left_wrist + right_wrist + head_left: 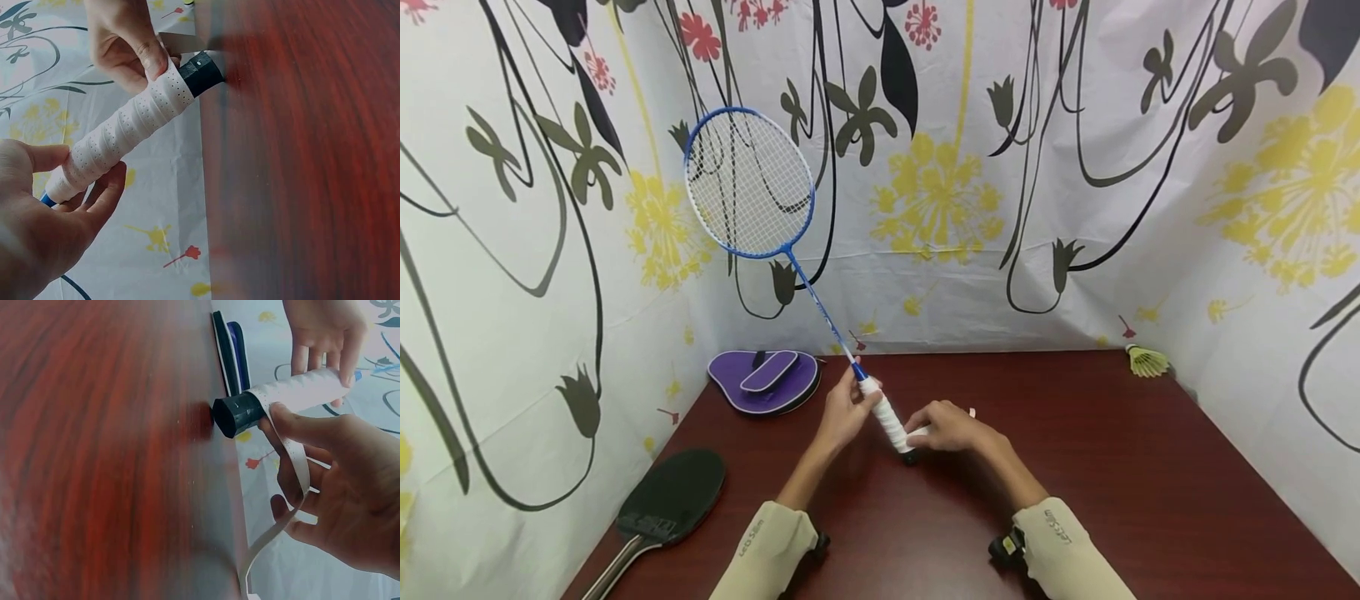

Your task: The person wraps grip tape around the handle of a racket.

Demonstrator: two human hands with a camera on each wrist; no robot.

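A blue and white badminton racket (788, 250) is tilted with its head up to the left. White perforated grip tape (128, 128) is wound around its handle, and the black butt end (234, 414) is bare. My left hand (847, 407) holds the upper part of the wrapped handle between thumb and fingers. At the lower end, my right hand (951, 427) pinches the tape close to the butt. In the right wrist view, a loose tail of tape (299, 465) runs over the right fingers and hangs down past them.
On the dark red table (1112, 467) lie a purple paddle case (730, 375) at the back left, a black table tennis paddle (673, 492) at the front left and a yellow shuttlecock (1147, 362) at the back right corner. Patterned cloth (940, 308) hangs around the table.
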